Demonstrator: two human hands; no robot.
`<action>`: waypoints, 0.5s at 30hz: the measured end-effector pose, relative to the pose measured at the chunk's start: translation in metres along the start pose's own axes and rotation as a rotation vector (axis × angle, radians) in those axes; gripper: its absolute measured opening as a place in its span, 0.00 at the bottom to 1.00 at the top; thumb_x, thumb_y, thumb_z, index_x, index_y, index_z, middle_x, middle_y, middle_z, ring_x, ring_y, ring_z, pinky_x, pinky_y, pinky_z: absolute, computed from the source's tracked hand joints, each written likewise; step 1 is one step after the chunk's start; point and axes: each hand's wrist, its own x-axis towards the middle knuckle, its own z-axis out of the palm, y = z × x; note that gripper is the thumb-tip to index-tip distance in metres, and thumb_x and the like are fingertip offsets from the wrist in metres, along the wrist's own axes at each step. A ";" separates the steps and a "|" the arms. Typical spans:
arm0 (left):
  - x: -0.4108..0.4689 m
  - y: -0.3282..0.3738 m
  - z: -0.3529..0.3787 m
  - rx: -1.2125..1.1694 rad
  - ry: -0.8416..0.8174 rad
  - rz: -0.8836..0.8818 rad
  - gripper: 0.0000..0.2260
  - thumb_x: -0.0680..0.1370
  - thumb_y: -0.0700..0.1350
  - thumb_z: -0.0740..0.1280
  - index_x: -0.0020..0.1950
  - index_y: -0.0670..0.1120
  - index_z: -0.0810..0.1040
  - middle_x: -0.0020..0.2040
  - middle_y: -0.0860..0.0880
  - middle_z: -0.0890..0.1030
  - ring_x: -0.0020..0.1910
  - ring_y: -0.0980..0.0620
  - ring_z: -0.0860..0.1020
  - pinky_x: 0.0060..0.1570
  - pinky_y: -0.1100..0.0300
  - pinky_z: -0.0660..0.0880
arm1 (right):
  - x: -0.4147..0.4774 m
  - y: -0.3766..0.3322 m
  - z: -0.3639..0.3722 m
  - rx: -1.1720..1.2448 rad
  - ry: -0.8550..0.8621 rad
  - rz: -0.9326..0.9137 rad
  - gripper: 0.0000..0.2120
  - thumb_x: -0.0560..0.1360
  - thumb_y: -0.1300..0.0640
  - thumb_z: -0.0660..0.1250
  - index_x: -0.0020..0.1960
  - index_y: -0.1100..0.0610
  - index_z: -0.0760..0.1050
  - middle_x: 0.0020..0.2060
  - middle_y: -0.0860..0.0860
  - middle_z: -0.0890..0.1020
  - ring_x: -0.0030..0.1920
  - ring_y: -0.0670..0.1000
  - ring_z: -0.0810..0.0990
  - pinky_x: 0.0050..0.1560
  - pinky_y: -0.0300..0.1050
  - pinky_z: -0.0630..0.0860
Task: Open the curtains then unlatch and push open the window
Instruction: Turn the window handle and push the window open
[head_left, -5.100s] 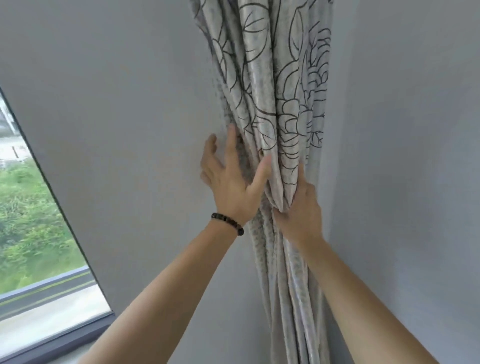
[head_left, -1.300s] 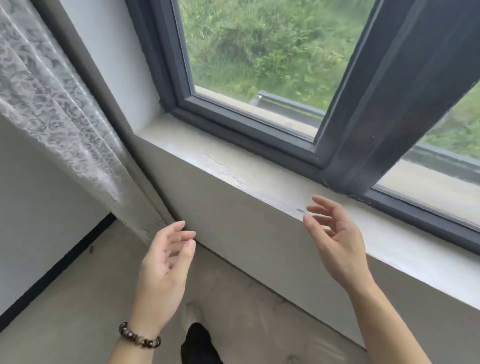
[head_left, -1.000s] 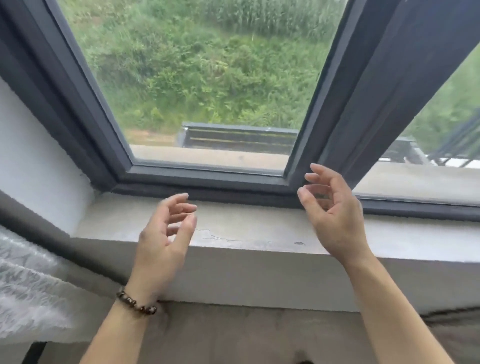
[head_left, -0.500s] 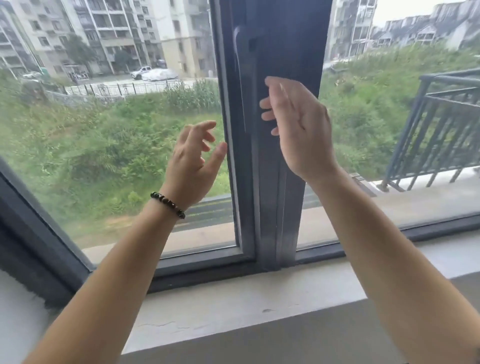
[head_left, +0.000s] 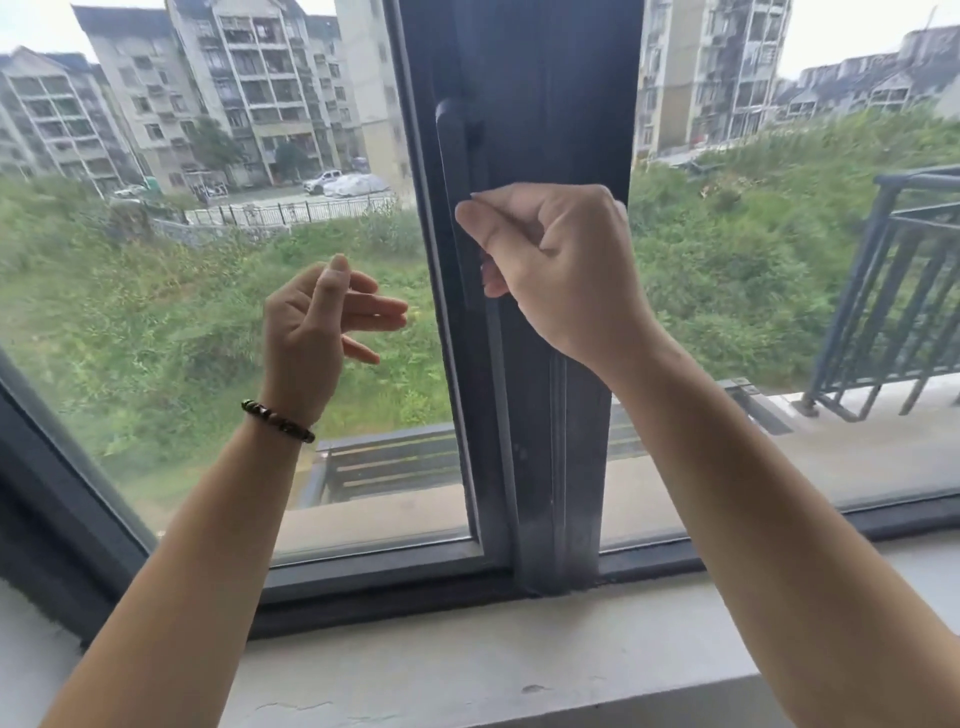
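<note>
1. Two bare hands are raised in front of a dark-framed window (head_left: 524, 467), which is shut, its sash sitting flush at the bottom rail.
2. The right hand (head_left: 561, 270) is curled around the lower end of the window handle (head_left: 460, 156), a dark upright lever on the centre post; fingers and thumb are closed on it.
3. The left hand (head_left: 311, 332) hovers just left of the post, in front of the left pane, fingers spread loosely and holding nothing.
4. A beaded bracelet (head_left: 278, 421) sits on the left wrist.
5. The pale sill (head_left: 467, 670) runs below the frame, with cracked paint near its front edge.
6. Outside lie grass, parked cars, apartment blocks and a dark railing (head_left: 893, 301) at right.
7. No curtain is in view.
</note>
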 end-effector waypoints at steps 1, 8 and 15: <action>0.001 -0.001 -0.001 -0.004 -0.021 0.010 0.15 0.83 0.50 0.56 0.46 0.45 0.77 0.41 0.44 0.86 0.39 0.45 0.86 0.23 0.61 0.77 | 0.000 -0.001 0.000 -0.015 0.016 0.009 0.09 0.80 0.54 0.69 0.54 0.56 0.85 0.26 0.52 0.83 0.27 0.45 0.83 0.37 0.47 0.82; -0.001 -0.008 -0.003 0.025 -0.017 0.140 0.15 0.82 0.52 0.55 0.48 0.44 0.76 0.37 0.43 0.85 0.33 0.43 0.84 0.20 0.60 0.74 | -0.004 -0.019 0.035 0.288 0.042 0.225 0.07 0.80 0.57 0.69 0.53 0.59 0.83 0.35 0.55 0.85 0.33 0.52 0.87 0.41 0.55 0.86; 0.003 0.028 0.004 -0.026 -0.188 0.154 0.13 0.82 0.50 0.54 0.53 0.44 0.75 0.41 0.47 0.83 0.35 0.46 0.83 0.23 0.58 0.73 | 0.004 -0.026 0.002 -0.041 -0.012 0.147 0.13 0.80 0.50 0.69 0.47 0.58 0.85 0.34 0.52 0.86 0.31 0.47 0.86 0.31 0.40 0.82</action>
